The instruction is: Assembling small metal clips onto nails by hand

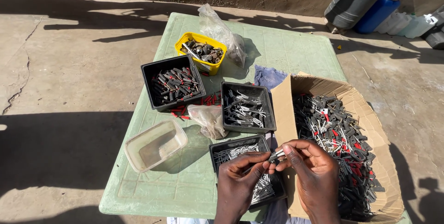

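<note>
Over the near black tray [217,149] of silver pins, both hands meet: the left hand [238,177] and the right hand [312,171] pinch 1 small metal key piece [276,155] between fingertips, each closed narrowly on an end of it, probably so it can be pulled or turned apart above a tray that catches what drops. Right of that tray, a cardboard box [374,131] holds a heap of black and red keys, close by the right hand for easy picking. Beyond the tray sit 2 more black trays, 1 with silver parts [247,108] and 1 with dark and red pieces [175,84]. A yellow tub [201,52] stands farthest. Left of the tray lies a clear plastic container [155,144], all on a green table [286,43].
</note>
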